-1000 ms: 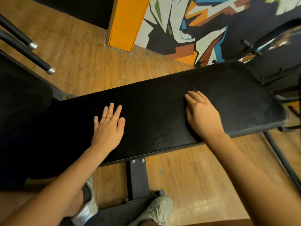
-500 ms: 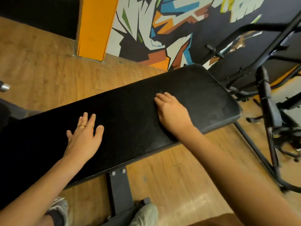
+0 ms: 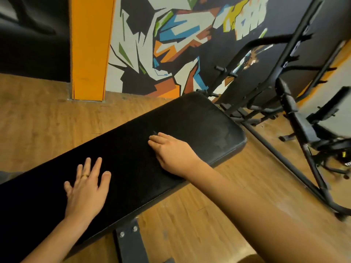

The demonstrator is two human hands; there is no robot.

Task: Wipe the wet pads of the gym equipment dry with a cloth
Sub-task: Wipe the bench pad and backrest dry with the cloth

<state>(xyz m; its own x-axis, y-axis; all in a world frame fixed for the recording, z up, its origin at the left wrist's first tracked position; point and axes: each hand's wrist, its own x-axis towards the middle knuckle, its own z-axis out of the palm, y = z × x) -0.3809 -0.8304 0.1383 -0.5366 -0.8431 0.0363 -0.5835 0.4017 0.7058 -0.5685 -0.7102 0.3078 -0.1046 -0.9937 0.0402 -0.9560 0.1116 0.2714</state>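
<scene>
1. The black pad lies flat on its bench, its long axis running from the lower left up to the rounded far end at the upper right. That end shows a dull, greyish sheen.
2. The left hand, with a ring, rests flat on the pad with fingers spread and holds nothing.
3. The right hand presses on the pad's middle with fingers laid out straight. A small dark tip pokes out just past its fingertips, but no cloth can be made out against the black.
4. A steel post holds the pad above the wooden floor. Black machine frames crowd just beside the far end, before a painted wall and an orange pillar.
5. Since the earlier frames both hands have kept their places, the view has swung right, and the shoes have left the bottom edge.
</scene>
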